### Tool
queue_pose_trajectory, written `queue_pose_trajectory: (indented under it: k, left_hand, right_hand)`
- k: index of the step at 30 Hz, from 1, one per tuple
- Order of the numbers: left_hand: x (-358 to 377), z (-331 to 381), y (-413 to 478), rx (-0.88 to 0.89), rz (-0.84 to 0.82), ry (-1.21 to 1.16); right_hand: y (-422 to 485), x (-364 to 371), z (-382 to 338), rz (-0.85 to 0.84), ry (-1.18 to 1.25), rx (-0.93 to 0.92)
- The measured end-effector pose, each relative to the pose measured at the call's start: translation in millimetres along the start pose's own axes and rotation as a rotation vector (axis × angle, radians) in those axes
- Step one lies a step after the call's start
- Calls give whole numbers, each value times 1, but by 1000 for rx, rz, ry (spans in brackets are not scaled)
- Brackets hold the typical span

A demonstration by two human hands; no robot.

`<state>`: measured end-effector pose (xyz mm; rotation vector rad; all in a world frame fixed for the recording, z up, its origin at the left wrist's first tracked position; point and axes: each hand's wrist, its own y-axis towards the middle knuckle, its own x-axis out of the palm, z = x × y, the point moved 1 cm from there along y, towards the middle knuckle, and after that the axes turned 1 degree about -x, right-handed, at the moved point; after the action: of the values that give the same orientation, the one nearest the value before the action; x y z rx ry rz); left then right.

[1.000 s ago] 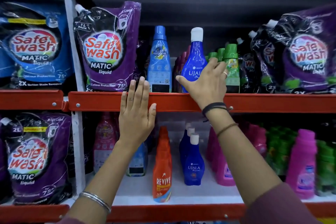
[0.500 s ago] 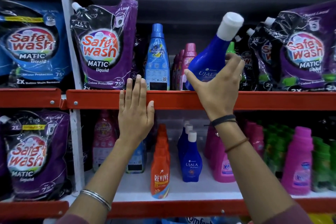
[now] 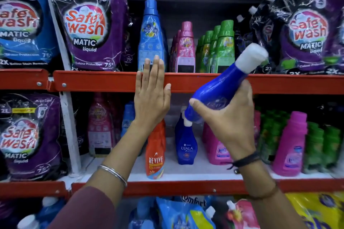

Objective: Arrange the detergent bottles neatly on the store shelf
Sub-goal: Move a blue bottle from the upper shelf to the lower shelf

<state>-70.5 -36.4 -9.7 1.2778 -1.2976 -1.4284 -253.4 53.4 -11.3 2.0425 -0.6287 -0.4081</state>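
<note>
head view: your right hand (image 3: 230, 115) is at about 4 o'clock, its fingers (image 3: 245, 89) wrapped tight around the dark blue bottle (image 3: 219, 89). the bottle leans with its white cap (image 3: 252, 56) up toward 2 o'clock, out in front of the red shelf edge (image 3: 186, 82) and not standing on any shelf. it looks the same as the ujala bottles (image 3: 186, 145) on the shelf below, so it likely belongs there. your left hand (image 3: 150, 96) is near the middle, fingers open and flat on the red edge, holding nothing, maybe to steady you. the light blue bottle (image 3: 150, 37) stands just behind its fingertips.
</note>
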Motion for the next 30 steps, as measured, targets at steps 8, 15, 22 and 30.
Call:
queue_pose_trajectory:
  k: [8, 15, 22, 30]
  left_hand:
    - [3, 4, -1, 33, 26, -28]
    - [9, 2, -2, 45, 56, -9]
    - [12, 2, -2, 45, 87, 14]
    - [11, 1, -2, 47, 91, 19]
  right_hand:
    - [-70, 38, 71, -223, -143, 185]
    - [-103, 74, 117, -295, -164, 293]
    - [-117, 90, 139, -343, -257, 322]
    - [-122, 95, 140, -345, -447, 273]
